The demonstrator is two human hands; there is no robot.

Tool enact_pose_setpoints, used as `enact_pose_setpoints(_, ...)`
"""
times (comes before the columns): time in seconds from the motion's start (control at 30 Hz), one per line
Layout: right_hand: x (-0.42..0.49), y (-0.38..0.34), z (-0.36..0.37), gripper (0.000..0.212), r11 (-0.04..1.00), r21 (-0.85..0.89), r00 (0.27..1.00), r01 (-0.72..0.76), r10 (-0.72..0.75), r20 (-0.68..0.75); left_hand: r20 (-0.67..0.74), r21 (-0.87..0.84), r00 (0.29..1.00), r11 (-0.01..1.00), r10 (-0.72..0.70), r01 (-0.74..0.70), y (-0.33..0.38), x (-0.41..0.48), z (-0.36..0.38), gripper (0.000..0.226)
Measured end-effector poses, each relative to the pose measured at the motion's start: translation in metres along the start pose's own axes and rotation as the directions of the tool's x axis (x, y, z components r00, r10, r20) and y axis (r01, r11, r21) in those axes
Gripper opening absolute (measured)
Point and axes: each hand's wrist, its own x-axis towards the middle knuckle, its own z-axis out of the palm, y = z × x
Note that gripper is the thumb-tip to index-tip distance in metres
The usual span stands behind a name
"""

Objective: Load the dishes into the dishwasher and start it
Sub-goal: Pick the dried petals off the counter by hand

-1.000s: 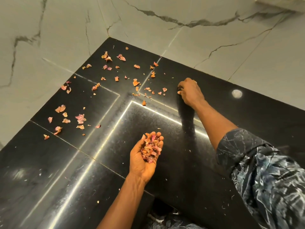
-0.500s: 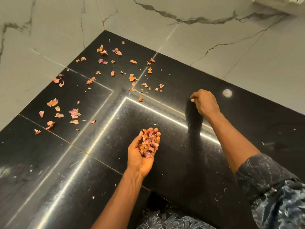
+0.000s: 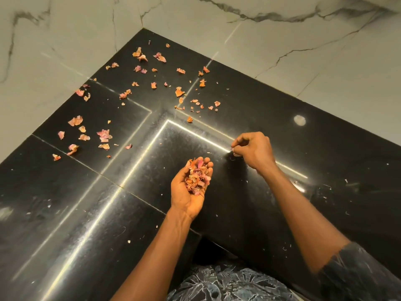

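No dishes and no dishwasher are in view. My left hand (image 3: 184,198) is palm up over a black stone counter (image 3: 86,213), cupped round a heap of dry pink-orange peels (image 3: 198,177). Just to its right, my right hand (image 3: 255,151) hovers low over the counter with fingers curled, pinching a small peel (image 3: 236,154) at its fingertips. Several more loose peels (image 3: 104,135) lie scattered over the counter's far left corner.
The counter meets white marble-patterned walls (image 3: 303,51) at the back and left, forming a corner. A bright strip of light is reflected across the polished stone. A round pale spot (image 3: 299,120) and small crumbs mark the right part. My patterned dark clothing shows at the bottom edge.
My right hand has drawn back from the far scattered peels toward my left hand, fingertips pinched together. The left hand has stayed cupped with its heap.
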Motion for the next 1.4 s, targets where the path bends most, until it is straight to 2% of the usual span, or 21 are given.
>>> enact_pose_setpoints(0.07, -0.025, -0.021, 0.001, 0.014, 0.986, 0.157, 0.998, 0.052, -0.057, 0.031, -0.012, 0.002, 1.0, 1.0, 0.005, -0.005, 0.0, -0.002, -0.001, 0.035)
enact_pose_setpoints(0.13, -0.05, -0.039, 0.008, 0.015, 0.968, 0.194, 0.981, 0.157, -0.176, 0.087, -0.023, -0.004, 1.0, 1.0, -0.001, 0.001, -0.001, -0.003, -0.001, 0.034)
enact_pose_setpoints(0.23, -0.077, -0.053, 0.024, 0.021, 0.933, 0.119, 0.923, 0.338, -0.354, 0.154, -0.039, 0.027, 0.999, 1.0, 0.002, -0.001, -0.003, -0.003, -0.001, 0.027)
enact_pose_setpoints(0.37, -0.096, -0.057, 0.041, 0.019, 0.873, -0.058, 0.864, 0.485, -0.468, 0.185, -0.01, 0.004, 1.0, 1.0, -0.003, 0.003, 0.0, -0.002, -0.004, 0.023)
enact_pose_setpoints(0.43, -0.098, -0.056, 0.044, 0.018, 0.867, -0.066, 0.864, 0.493, -0.479, 0.154, 0.007, -0.016, 1.0, 1.0, -0.01, 0.01, 0.002, -0.002, -0.004, 0.024)
enact_pose_setpoints(0.5, -0.095, -0.052, 0.044, 0.019, 0.891, 0.015, 0.885, 0.454, -0.452, 0.113, 0.01, -0.044, 1.0, 0.999, -0.009, 0.01, 0.001, -0.003, -0.004, 0.025)
enact_pose_setpoints(0.63, -0.069, -0.041, 0.025, 0.023, 0.943, 0.239, 0.964, 0.232, -0.256, 0.077, -0.034, -0.059, 0.999, 0.998, -0.025, 0.023, -0.002, -0.007, -0.005, 0.029)
enact_pose_setpoints(0.77, -0.003, -0.01, 0.017, 0.016, 0.994, 0.086, 0.998, 0.068, -0.066, -0.02, -0.071, -0.043, 0.997, 0.999, -0.007, 0.004, 0.001, -0.012, -0.007, 0.032)
enact_pose_setpoints(0.83, 0.032, 0.001, 0.023, 0.017, 0.999, -0.026, 0.999, 0.046, -0.047, -0.022, -0.076, -0.043, 0.997, 0.999, 0.0, -0.004, 0.002, -0.017, -0.007, 0.032)
enact_pose_setpoints(0.9, 0.063, -0.004, 0.03, 0.024, 0.982, -0.156, 0.995, 0.103, -0.102, 0.012, -0.073, -0.049, 0.997, 0.999, 0.011, -0.015, 0.005, -0.02, -0.007, 0.032)
enact_pose_setpoints(1.0, 0.1, -0.03, 0.04, 0.028, 0.901, -0.345, 0.964, 0.264, -0.252, 0.081, -0.085, -0.053, 0.996, 0.998, 0.032, -0.037, 0.009, -0.025, -0.009, 0.031)
enact_pose_setpoints(1.1, 0.127, -0.048, 0.045, 0.041, 0.82, -0.437, 0.929, 0.369, -0.334, 0.157, -0.078, -0.032, 0.996, 0.999, 0.035, -0.037, 0.011, -0.033, -0.011, 0.031)
enact_pose_setpoints(1.2, 0.137, -0.051, 0.051, 0.035, 0.736, -0.511, 0.895, 0.444, -0.393, 0.213, -0.082, -0.014, 0.996, 0.999, 0.03, -0.031, 0.012, -0.037, -0.016, 0.033)
enact_pose_setpoints(1.27, 0.131, -0.047, 0.059, 0.032, 0.701, -0.534, 0.874, 0.472, -0.449, 0.184, -0.085, -0.016, 0.996, 0.999, 0.034, -0.036, 0.014, -0.037, -0.018, 0.034)
enact_pose_setpoints(1.4, 0.107, -0.024, 0.061, 0.028, 0.718, -0.546, 0.882, 0.432, -0.462, 0.091, -0.085, -0.055, 0.996, 0.998, 0.022, -0.027, 0.017, -0.032, -0.014, 0.034)
